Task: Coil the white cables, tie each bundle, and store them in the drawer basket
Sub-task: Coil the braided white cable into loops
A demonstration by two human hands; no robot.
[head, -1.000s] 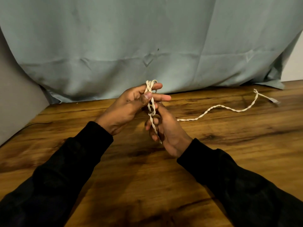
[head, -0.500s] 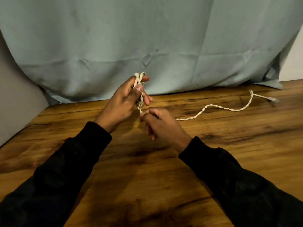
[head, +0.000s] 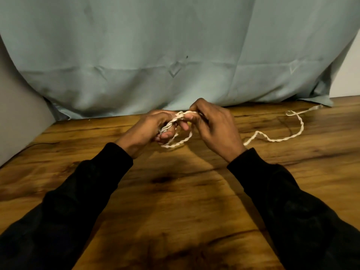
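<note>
Above the wooden table point(head: 175, 201), in the head view, both hands meet on the white cable point(head: 180, 140). The left hand point(head: 150, 129) curls round a small bundle of turns, its fingers closed on the strands, and the right hand point(head: 212, 125) pinches the cable just beside it, at the top of the bundle. A second ago the bundle stood upright in the left hand with the right hand below it; now both hands have dropped closer to the table, the bundle lies slanted, and the right hand has come up over it. One slack loop hangs under the grip, and the loose tail point(head: 276, 140) runs out from behind the right wrist, snaking away toward the curtain point(head: 175, 45). By my reading another turn is being laid on, so coiling is underway, with a good length left to gather. Tying is not yet begun, and no drawer basket is in view.
</note>
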